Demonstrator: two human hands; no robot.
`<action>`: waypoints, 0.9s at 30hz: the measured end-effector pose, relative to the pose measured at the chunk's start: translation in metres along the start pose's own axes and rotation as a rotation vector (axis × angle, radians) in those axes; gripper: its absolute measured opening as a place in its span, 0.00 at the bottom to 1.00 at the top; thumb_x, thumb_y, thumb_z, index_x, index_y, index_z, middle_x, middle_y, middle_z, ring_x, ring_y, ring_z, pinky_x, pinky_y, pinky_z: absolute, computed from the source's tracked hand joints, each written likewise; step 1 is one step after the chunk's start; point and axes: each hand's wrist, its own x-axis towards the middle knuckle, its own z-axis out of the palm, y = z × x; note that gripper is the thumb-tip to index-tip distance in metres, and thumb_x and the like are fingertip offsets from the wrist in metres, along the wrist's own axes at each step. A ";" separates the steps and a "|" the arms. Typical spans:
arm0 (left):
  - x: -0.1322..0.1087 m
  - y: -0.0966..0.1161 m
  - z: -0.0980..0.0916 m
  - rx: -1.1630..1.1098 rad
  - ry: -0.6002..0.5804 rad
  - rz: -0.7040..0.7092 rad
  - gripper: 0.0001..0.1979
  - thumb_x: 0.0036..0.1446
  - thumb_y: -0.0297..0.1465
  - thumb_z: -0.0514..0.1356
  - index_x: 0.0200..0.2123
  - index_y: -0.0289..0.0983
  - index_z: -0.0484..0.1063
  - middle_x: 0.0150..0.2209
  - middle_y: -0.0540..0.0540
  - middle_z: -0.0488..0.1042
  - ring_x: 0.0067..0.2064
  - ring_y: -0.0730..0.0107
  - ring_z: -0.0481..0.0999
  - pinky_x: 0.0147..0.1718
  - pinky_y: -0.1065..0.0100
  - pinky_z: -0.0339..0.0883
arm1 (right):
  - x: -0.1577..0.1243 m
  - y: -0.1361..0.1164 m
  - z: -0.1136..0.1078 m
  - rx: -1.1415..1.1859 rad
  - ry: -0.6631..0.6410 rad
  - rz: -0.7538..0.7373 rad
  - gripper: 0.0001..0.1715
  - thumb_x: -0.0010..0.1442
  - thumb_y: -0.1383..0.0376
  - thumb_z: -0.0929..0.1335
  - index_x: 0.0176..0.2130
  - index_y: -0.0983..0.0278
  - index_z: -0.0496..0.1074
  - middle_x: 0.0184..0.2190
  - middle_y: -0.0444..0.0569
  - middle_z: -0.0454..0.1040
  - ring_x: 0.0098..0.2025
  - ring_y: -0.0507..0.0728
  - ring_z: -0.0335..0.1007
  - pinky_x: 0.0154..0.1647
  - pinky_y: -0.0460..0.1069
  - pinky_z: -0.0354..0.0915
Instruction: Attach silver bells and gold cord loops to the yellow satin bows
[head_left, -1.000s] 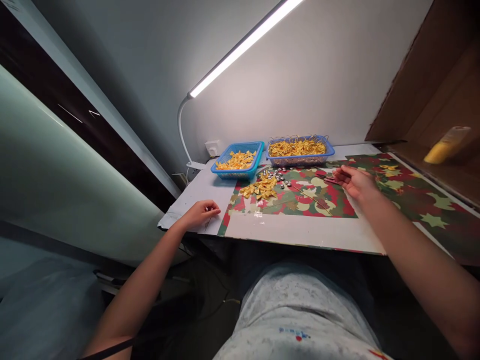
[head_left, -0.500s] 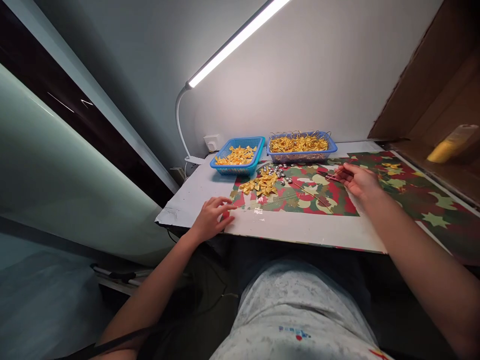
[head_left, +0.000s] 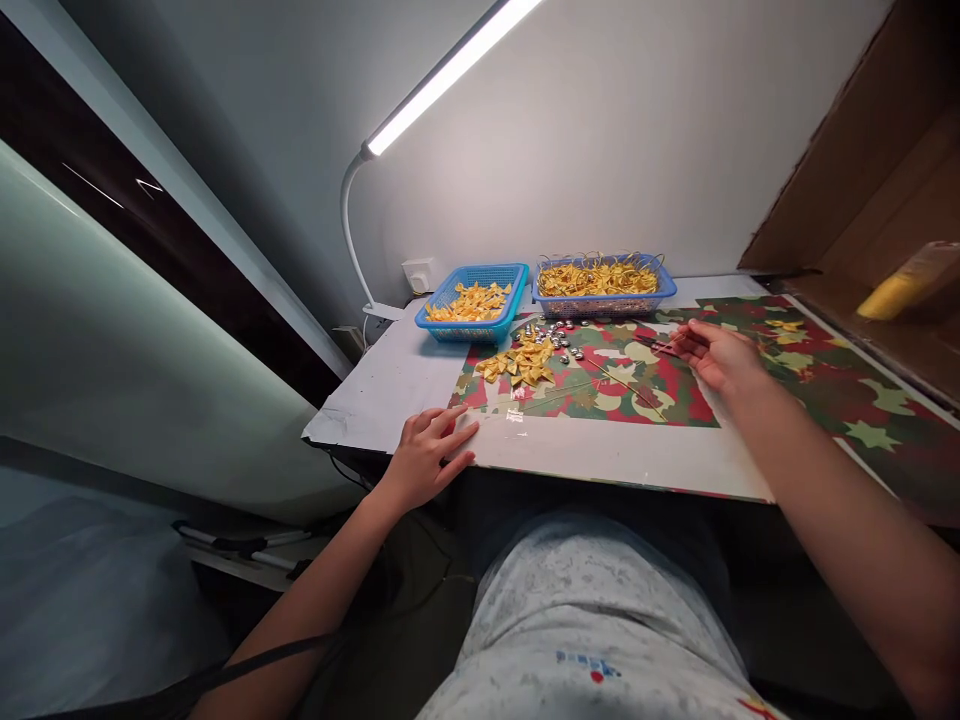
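Note:
My left hand (head_left: 433, 457) lies at the front left edge of the table, palm down, fingers apart, with nothing in it. Its fingertips are near the end of a thin gold cord (head_left: 551, 399). My right hand (head_left: 718, 357) is over the patterned sheet, fingers curled and thumb and fingertips pressed together; what they pinch is too small to make out. A dark, slim tool (head_left: 654, 344) points left from beside those fingertips; whether it is gripped is unclear. Between the hands lie another gold cord (head_left: 637, 390), yellow ribbon bows (head_left: 523, 362) in a pile, and small silver bells (head_left: 559, 338).
A blue basket (head_left: 469, 331) of yellow bows stands at the back. Right of it, another basket (head_left: 600, 304) holds bows with gold cords. A lamp (head_left: 349, 215) rises at the back left. Brown cardboard (head_left: 832, 215) and a yellow-filled container (head_left: 904, 285) are at the right.
My left hand has lowered slightly, its fingers settling flatter on the table edge. The right hand stays nearly in place, and the view has shifted a little.

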 end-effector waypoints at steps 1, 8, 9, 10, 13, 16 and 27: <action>-0.003 0.001 0.001 0.008 0.002 0.006 0.19 0.63 0.39 0.55 0.55 0.46 0.72 0.62 0.43 0.66 0.58 0.51 0.63 0.55 0.51 0.53 | -0.001 0.000 0.000 -0.002 0.002 0.001 0.09 0.65 0.65 0.66 0.43 0.69 0.70 0.37 0.46 0.73 0.32 0.49 0.71 0.31 0.45 0.71; -0.001 0.006 -0.007 0.012 0.110 -0.069 0.18 0.62 0.37 0.56 0.54 0.42 0.71 0.59 0.41 0.68 0.57 0.50 0.63 0.53 0.51 0.55 | -0.004 -0.002 0.002 0.000 0.014 0.015 0.08 0.65 0.66 0.66 0.42 0.69 0.71 0.35 0.46 0.73 0.31 0.48 0.70 0.29 0.44 0.70; 0.004 0.007 -0.009 -0.011 0.127 -0.087 0.18 0.61 0.36 0.57 0.53 0.41 0.71 0.58 0.40 0.69 0.57 0.50 0.64 0.53 0.51 0.55 | -0.005 -0.002 0.002 0.004 0.013 0.013 0.08 0.65 0.66 0.66 0.41 0.69 0.71 0.35 0.46 0.73 0.31 0.48 0.70 0.29 0.44 0.70; 0.010 0.009 -0.011 -0.040 0.138 -0.096 0.17 0.59 0.36 0.58 0.52 0.40 0.72 0.57 0.40 0.70 0.56 0.49 0.64 0.52 0.51 0.56 | -0.005 -0.003 0.002 0.009 0.011 0.010 0.08 0.65 0.66 0.66 0.41 0.69 0.71 0.35 0.46 0.73 0.31 0.48 0.70 0.29 0.44 0.70; 0.036 0.016 -0.012 -0.131 0.130 -0.072 0.16 0.57 0.36 0.61 0.48 0.40 0.73 0.51 0.40 0.73 0.54 0.50 0.66 0.51 0.53 0.57 | -0.008 -0.005 0.002 0.031 -0.001 -0.008 0.07 0.65 0.66 0.66 0.40 0.69 0.71 0.34 0.45 0.73 0.30 0.48 0.70 0.28 0.44 0.70; 0.064 0.024 -0.006 -0.207 0.082 -0.010 0.11 0.55 0.37 0.63 0.41 0.40 0.75 0.45 0.42 0.75 0.50 0.53 0.70 0.50 0.55 0.60 | -0.010 -0.008 0.003 0.070 -0.027 -0.046 0.07 0.65 0.67 0.66 0.37 0.70 0.71 0.31 0.44 0.72 0.29 0.47 0.70 0.28 0.43 0.69; 0.162 0.062 -0.020 -0.672 0.016 0.188 0.22 0.54 0.41 0.63 0.50 0.37 0.70 0.51 0.38 0.73 0.52 0.55 0.72 0.50 0.57 0.65 | -0.033 -0.061 0.036 0.047 -0.326 -0.287 0.08 0.56 0.73 0.70 0.27 0.64 0.70 0.24 0.43 0.77 0.30 0.51 0.76 0.33 0.46 0.73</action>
